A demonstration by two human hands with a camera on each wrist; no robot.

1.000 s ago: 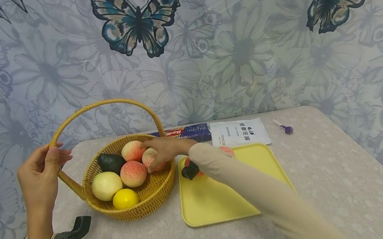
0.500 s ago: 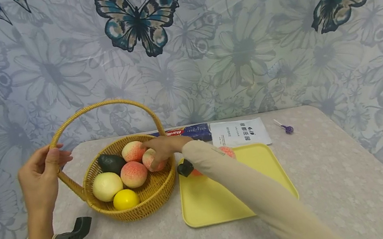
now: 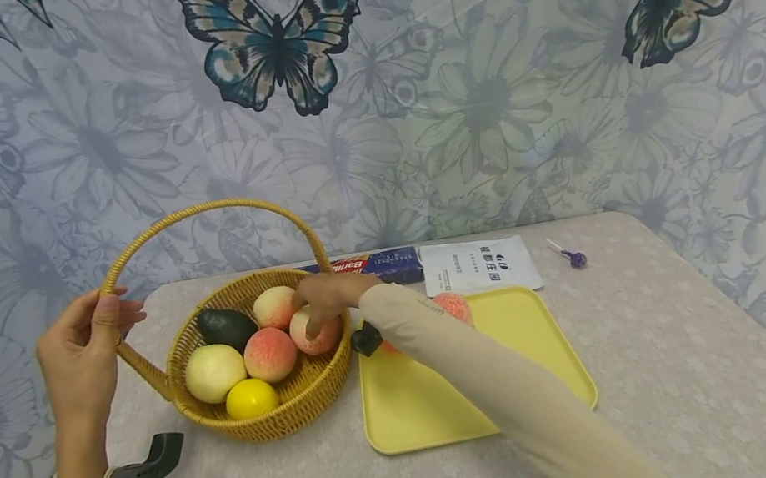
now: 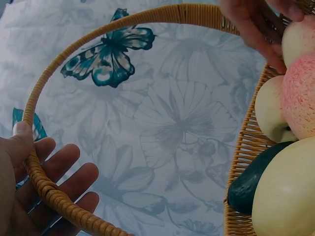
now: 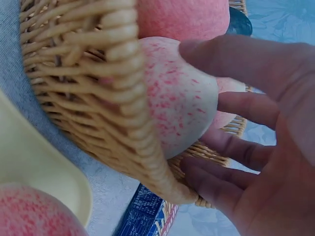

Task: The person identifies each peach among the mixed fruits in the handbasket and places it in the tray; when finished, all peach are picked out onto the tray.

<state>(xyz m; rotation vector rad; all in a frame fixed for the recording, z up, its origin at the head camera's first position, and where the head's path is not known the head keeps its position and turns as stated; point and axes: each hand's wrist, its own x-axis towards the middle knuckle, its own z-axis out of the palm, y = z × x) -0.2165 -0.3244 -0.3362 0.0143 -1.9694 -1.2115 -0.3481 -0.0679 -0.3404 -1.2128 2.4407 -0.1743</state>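
A yellow wicker basket (image 3: 270, 429) with a tall hoop handle (image 3: 196, 209) stands left of centre. My left hand (image 3: 79, 357) holds the handle's left side; in the left wrist view the thumb lies across it, with the fingers behind. My right hand (image 3: 334, 291) reaches over the basket's right side. Its thumb and fingers are around the rightmost peach (image 5: 179, 103), which sits inside the rim. Beside that peach lie a back peach (image 3: 275, 308) and a front peach (image 3: 271, 355). An avocado (image 3: 226, 328), a pale yellow round fruit (image 3: 215, 373) and a lemon (image 3: 252, 398) fill the left.
Right of the basket lies a yellow tray (image 3: 459, 421) with a peach (image 3: 454, 307) partly behind my right sleeve. A blue spaghetti box (image 3: 391, 266) and a white packet (image 3: 482, 266) lie along the back. A purple lollipop (image 3: 575, 258) is farther right.
The rightmost peach and back peach have shifted slightly rightward and toward me, with small movement of my right hand. My left hand and the basket have barely moved.
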